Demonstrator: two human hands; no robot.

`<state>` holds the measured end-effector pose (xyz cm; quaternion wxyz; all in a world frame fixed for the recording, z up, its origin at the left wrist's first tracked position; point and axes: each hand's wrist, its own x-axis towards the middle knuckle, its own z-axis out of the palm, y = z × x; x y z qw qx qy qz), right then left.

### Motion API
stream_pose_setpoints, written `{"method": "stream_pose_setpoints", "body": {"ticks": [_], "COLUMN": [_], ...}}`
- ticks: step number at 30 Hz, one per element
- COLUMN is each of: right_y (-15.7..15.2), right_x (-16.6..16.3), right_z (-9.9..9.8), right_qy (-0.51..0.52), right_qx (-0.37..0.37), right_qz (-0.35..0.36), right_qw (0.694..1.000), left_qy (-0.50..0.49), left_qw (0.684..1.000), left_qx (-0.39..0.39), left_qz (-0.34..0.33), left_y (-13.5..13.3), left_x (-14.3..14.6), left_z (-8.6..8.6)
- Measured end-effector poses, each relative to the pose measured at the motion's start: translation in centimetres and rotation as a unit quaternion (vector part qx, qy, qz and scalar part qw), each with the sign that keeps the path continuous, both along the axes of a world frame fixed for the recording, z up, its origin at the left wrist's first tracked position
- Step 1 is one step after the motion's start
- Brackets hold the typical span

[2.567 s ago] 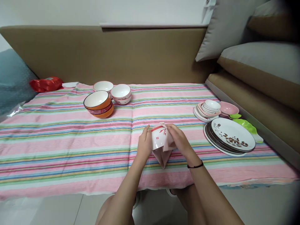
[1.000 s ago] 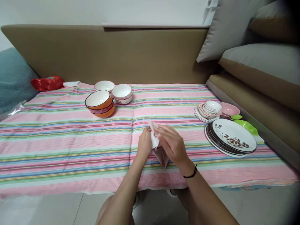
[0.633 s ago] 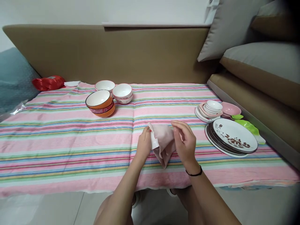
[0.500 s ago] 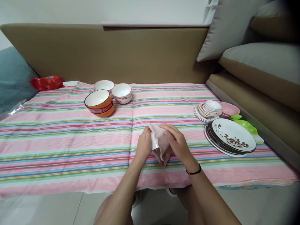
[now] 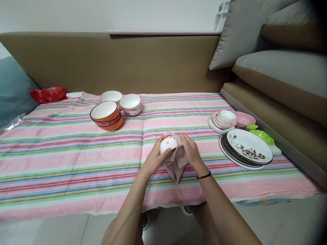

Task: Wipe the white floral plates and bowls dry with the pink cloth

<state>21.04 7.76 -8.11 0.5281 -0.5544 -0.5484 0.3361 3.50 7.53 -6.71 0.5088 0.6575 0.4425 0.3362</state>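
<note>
Over the front middle of the striped cloth (image 5: pixel 122 153), my left hand (image 5: pixel 154 159) is closed around a white bowl (image 5: pixel 168 144) with red markings, its thumb across the near side. The bowl is tipped so that its outside faces me. My right hand (image 5: pixel 191 151) grips a pale pink cleaning cloth (image 5: pixel 176 167) against the bowl's right side. Folds of this cloth hang down between the hands. The bowl's right part is hidden under the cloth and fingers.
Stacked orange and red bowls (image 5: pixel 106 115) stand left of centre, beside white bowls (image 5: pixel 130 103). At right are brown-patterned plates (image 5: pixel 251 144), small white bowls (image 5: pixel 227 116), a pink dish (image 5: pixel 244 119) and a green leaf-shaped dish (image 5: pixel 264 137). A red package (image 5: pixel 48 94) lies far left.
The bowl has turned into sight from under the pink cloth, which moved to its right side. My left thumb now lies over the bowl. The whole view has shifted slightly.
</note>
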Motion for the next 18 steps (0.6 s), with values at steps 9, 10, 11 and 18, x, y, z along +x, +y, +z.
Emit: {"method": "stream_pose_setpoints", "body": {"ticks": [9, 10, 11, 18], "right_y": [-0.6, -0.7, -0.9, -1.8], "right_x": [-0.4, -0.6, -0.7, -2.4], "right_z": [1.0, 1.2, 1.4, 2.2], "right_qy": [-0.012, -0.002, 0.014, 0.189], "right_qx": [0.090, 0.091, 0.082, 0.032], "right_qz": [0.052, 0.071, 0.092, 0.137], "right_qw": [0.995, 0.993, 0.992, 0.972], "left_qy": [0.003, -0.015, -0.039, -0.319], "left_qw": [0.993, 0.992, 0.992, 0.880], "left_qx": [0.109, 0.105, 0.088, -0.292], "left_qz": [0.035, 0.062, 0.083, 0.195], "left_y": [0.0, 0.0, 0.0, -0.5], "left_x": [-0.4, -0.4, -0.4, -0.2], "left_z": [-0.5, -0.5, -0.5, -0.2]}}
